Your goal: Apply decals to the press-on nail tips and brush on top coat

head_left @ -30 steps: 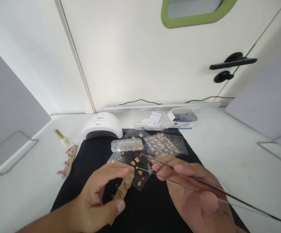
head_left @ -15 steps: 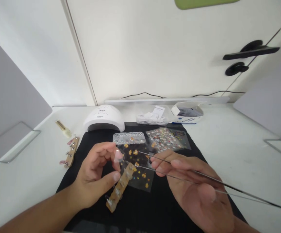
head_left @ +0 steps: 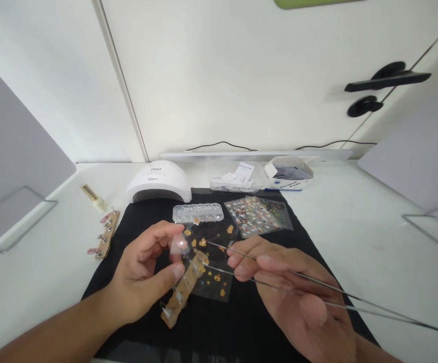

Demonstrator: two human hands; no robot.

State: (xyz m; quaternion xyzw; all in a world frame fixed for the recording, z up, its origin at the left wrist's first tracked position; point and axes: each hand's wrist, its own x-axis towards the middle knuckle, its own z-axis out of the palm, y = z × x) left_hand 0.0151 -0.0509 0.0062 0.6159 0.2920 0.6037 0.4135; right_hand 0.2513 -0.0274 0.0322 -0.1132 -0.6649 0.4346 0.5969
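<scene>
Centre frame, the sticker sheet sits just under the spread tips of the tweezers, grasped by the right hand, while the left hand, thumb and forefinger parted, curls at the sheet's left corner, whether pinching it I can't tell, beside the wooden strip, as the black mat runs to the bottom edge.

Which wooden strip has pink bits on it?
The narrow tan wooden strip beside the gold-capped cream bottle. The other tan wooden strip, by the left hand, holds clear pieces.
</scene>
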